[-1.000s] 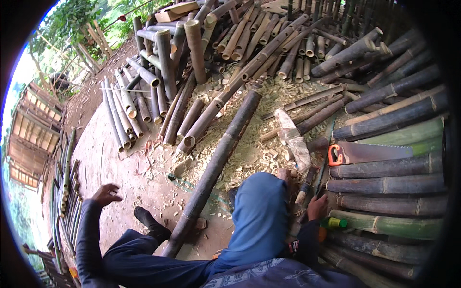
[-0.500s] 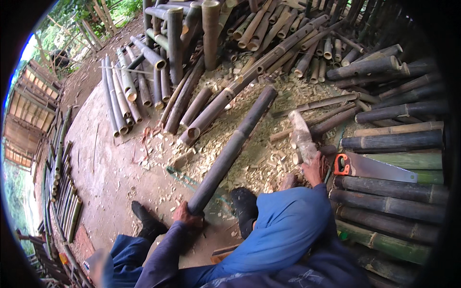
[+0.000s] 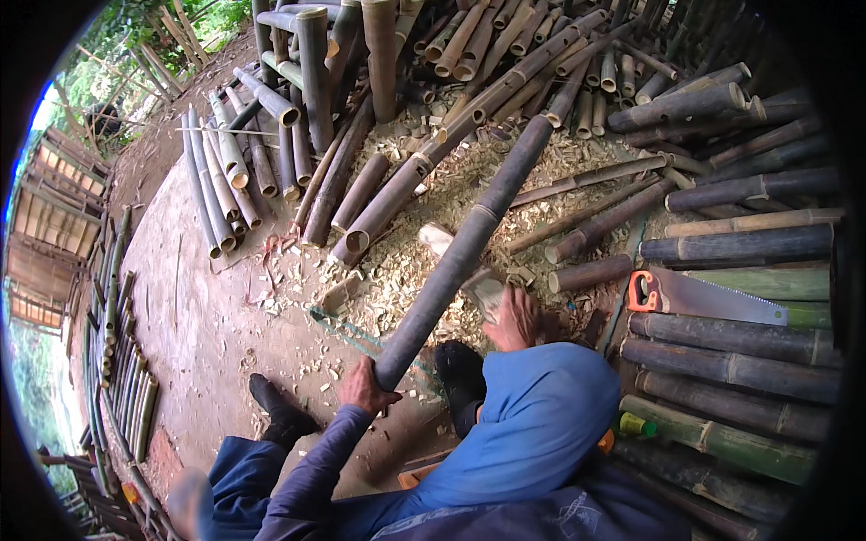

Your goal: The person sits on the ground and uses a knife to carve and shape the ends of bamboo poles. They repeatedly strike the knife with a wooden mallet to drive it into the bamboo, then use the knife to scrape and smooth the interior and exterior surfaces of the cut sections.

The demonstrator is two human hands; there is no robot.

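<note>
Closer now, left hand [image 3: 365,388] grips bamboo pole [image 3: 460,257]; right hand [image 3: 512,317] clutches blade [image 3: 483,290].

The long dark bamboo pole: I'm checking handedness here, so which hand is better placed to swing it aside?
Left, probably. The left hand already grips the near end of the long dark bamboo pole, while the right hand is down among the wood shavings.

Left hand [image 3: 365,388] gripping long bamboo pole [image 3: 465,252], right hand [image 3: 514,317] on blade [image 3: 483,290], handsaw [image 3: 699,298] on stacked bamboo [image 3: 740,370]
</note>
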